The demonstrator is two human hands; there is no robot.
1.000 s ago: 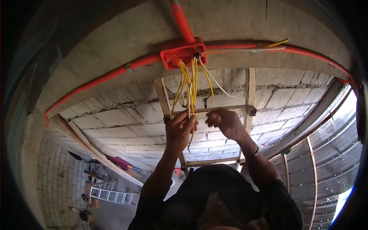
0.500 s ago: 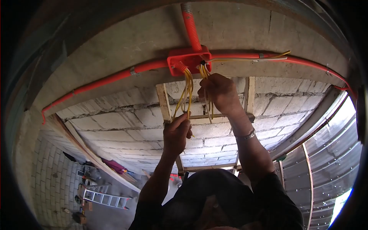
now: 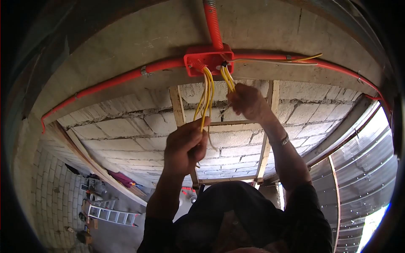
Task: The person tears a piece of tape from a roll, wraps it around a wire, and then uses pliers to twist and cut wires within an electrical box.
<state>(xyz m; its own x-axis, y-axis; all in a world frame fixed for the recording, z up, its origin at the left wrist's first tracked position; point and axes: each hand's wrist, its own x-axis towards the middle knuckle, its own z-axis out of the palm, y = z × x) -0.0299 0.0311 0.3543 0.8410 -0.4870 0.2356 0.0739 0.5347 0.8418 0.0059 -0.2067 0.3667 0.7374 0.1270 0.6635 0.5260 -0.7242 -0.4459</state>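
A red junction box (image 3: 195,54) is fixed to the concrete beam overhead, with yellow and white electrical wires hanging out of it. My left hand (image 3: 185,145) pinches the lower part of the left wire bundle (image 3: 209,90) between thumb and fingers. Closed around the right wire bundle (image 3: 227,75) is my right hand (image 3: 249,102), a little below the box. Its fingers partly hide the wire ends. Another pair of wires (image 3: 287,62), one yellow and one white, sticks out to the right along the conduit.
Red conduit runs left (image 3: 109,85), right (image 3: 337,67) and upward (image 3: 213,27) from the box. A block wall (image 3: 139,137) with a wooden frame (image 3: 272,99) stands behind my hands. Far below, a ladder (image 3: 113,215) lies near scattered items. Corrugated metal sheeting (image 3: 358,181) is at right.
My right hand has moved right and slightly down, drawing the right wire bundle outward. The left hand has shifted slightly left and up along its wires. The camera view has tilted a little.
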